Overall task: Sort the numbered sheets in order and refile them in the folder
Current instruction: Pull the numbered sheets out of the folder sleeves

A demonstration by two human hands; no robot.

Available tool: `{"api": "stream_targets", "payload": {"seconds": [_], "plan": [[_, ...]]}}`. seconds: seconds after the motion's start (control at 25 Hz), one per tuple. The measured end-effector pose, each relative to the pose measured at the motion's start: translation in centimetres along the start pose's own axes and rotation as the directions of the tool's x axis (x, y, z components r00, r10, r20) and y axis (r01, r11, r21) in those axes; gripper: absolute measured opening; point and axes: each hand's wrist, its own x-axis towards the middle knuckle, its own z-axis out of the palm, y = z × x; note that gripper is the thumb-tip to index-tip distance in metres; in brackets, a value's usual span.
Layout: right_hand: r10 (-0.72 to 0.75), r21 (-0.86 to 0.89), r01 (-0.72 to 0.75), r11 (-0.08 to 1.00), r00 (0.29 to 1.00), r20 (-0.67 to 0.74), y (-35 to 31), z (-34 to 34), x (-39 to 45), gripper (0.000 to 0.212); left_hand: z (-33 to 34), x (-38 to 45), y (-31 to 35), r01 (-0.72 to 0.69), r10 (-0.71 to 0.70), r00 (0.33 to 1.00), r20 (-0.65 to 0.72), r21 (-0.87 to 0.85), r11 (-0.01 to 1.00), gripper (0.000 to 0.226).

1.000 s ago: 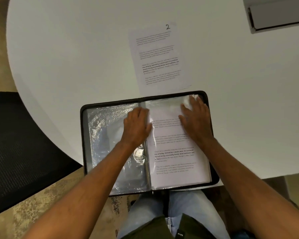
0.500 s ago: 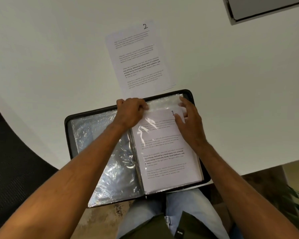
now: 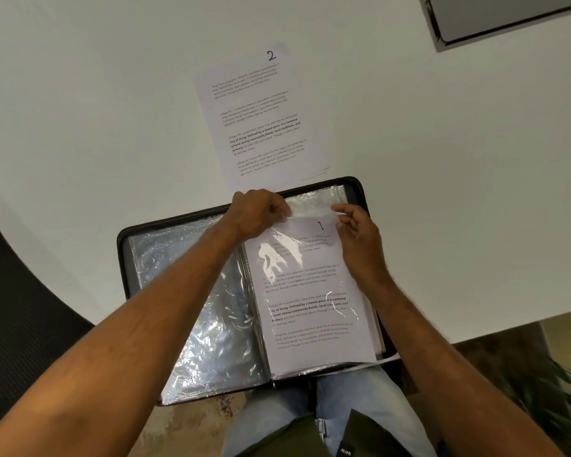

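Pinched sleeve mouth (image 3: 310, 211) at frame centre with left hand (image 3: 256, 211), fingers clamped; gripped sheet 1 (image 3: 310, 291) with right hand (image 3: 360, 242), apparently seating it.

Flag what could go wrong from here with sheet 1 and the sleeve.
1. Sheet 1 sits in a glossy plastic sleeve whose top both hands work: left hand, right hand. The pinched top edge could crease or catch on the sleeve mouth.
2. The folder overhangs the table edge onto the lap; pressing down might tip it.
3. Sheet 2 lies loose just beyond the folder, so a push forward could shove it.
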Motion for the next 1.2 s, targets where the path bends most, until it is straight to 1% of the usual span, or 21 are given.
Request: {"api": "stream_targets", "payload": {"seconds": [0.08, 0.32, 0.4, 0.48, 0.56, 0.64, 0.68, 0.8, 0.92, 1.08, 1.16, 1.2], "plan": [[0.0, 0.014, 0.0, 1.0, 1.0, 0.005, 0.1, 0.3, 0.2, 0.035, 0.2, 0.2, 0.2, -0.016, 0.015, 0.999, 0.04, 0.015, 1.0, 0.011], [0.028, 0.056, -0.03, 0.998, 0.999, 0.027, 0.2, 0.1, 0.2, 0.033, 1.0, 0.8, -0.1, -0.103, 0.104, 0.994, -0.029, 0.043, 0.994, 0.012], [0.041, 0.071, -0.043, 0.997, 0.999, 0.032, 0.1, 0.1, 0.3, 0.031, 1.2, 0.9, 0.0, -0.11, 0.11, 0.994, -0.002, 0.04, 0.993, 0.014], [0.047, 0.076, -0.049, 0.996, 0.999, 0.025, 0.1, 0.2, 0.3, 0.031, 1.3, 0.9, 0.1, -0.097, 0.096, 0.995, 0.016, 0.057, 0.994, 0.01], [0.051, 0.086, -0.052, 0.995, 0.999, 0.018, 0.1, 0.2, 0.4, 0.03, 1.2, 1.0, 0.0, -0.101, 0.101, 0.995, -0.006, 0.06, 0.993, 0.007], [0.052, 0.074, -0.053, 0.996, 0.999, 0.012, 0.2, 0.2, 0.3, 0.029, 0.9, 1.0, 0.0, -0.103, 0.105, 0.992, -0.069, 0.029, 0.994, 0.003], [0.06, 0.058, -0.061, 0.996, 0.998, 0.017, 0.4, 0.1, 0.2, 0.028, 0.5, 1.2, 0.0, -0.096, 0.098, 0.988, -0.118, 0.022, 0.995, 0.002], [0.104, 0.013, -0.104, 0.994, 0.994, 0.046, 0.9, -0.1, -0.1, 0.028, -1.0, 1.8, 0.3, -0.019, 0.017, 0.959, -0.282, -0.003, 1.0, 0.004], [0.12, -0.048, -0.117, 0.992, 0.992, 0.05, 1.7, -0.2, -0.4, 0.027, -2.5, 2.3, 0.1, -0.001, -0.048, 0.926, -0.374, -0.129, 0.992, 0.007], [0.151, -0.105, -0.145, 0.984, 0.988, 0.043, 2.3, -0.4, -0.4, 0.02, -4.2, 2.7, 0.0, 0.011, -0.123, 0.899, -0.421, -0.259, 0.966, 0.006], [0.176, -0.102, -0.172, 0.98, 0.984, 0.033, 2.5, -0.5, -0.3, 0.02, -4.8, 2.7, -0.7, 0.058, -0.181, 0.896, -0.405, -0.298, 0.953, 0.006], [0.186, -0.091, -0.183, 0.979, 0.982, 0.032, 2.6, -0.5, -0.3, 0.02, -5.0, 2.6, -1.4, 0.093, -0.219, 0.903, -0.371, -0.329, 0.94, 0.012]]}}
